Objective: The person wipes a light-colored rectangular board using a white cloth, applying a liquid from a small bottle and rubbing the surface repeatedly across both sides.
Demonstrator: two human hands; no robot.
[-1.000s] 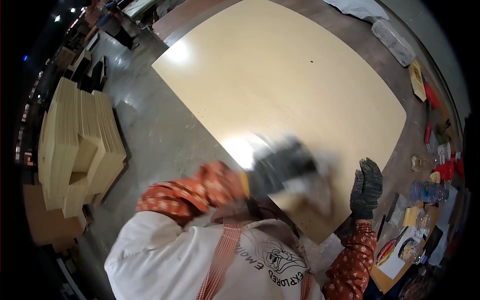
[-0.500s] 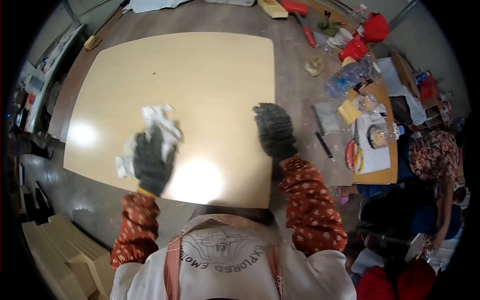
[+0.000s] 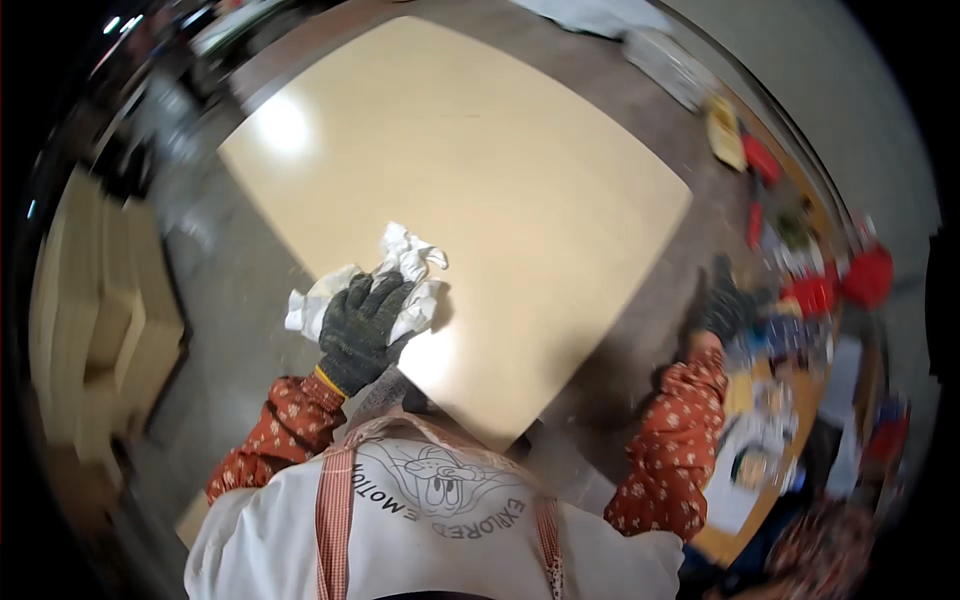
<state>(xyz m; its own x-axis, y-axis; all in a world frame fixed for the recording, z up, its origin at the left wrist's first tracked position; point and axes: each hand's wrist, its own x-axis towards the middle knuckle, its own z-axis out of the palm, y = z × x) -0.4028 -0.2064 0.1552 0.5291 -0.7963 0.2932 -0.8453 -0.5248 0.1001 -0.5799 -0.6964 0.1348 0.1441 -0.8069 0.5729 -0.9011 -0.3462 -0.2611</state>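
A large pale wood-toned panel (image 3: 450,170) with a smooth, glossy face lies on the work table. My left hand (image 3: 362,332), in a dark grey knit glove, holds a crumpled white cloth (image 3: 405,250) against the panel's near left edge. Part of the cloth hangs past that edge. Stretched out to the right, my right hand (image 3: 732,300) wears a similar glove. Its fingers look apart and hold nothing that shows, though motion blurs them. It is off the panel, beside the clutter of clear plastic bottles (image 3: 790,335) and red items (image 3: 812,293).
A yellow block (image 3: 725,135) and a red-handled tool (image 3: 756,215) lie along the table's far right side. White paper (image 3: 735,490) and a round clear container (image 3: 752,466) are at the near right, close to another person (image 3: 825,550). Pale stacked boards (image 3: 105,310) stand on the floor at left.
The view has swung, so the panel appears turned. My right hand has left the panel's right edge and reached toward the clutter. The left hand and cloth are now at the panel's near left edge.
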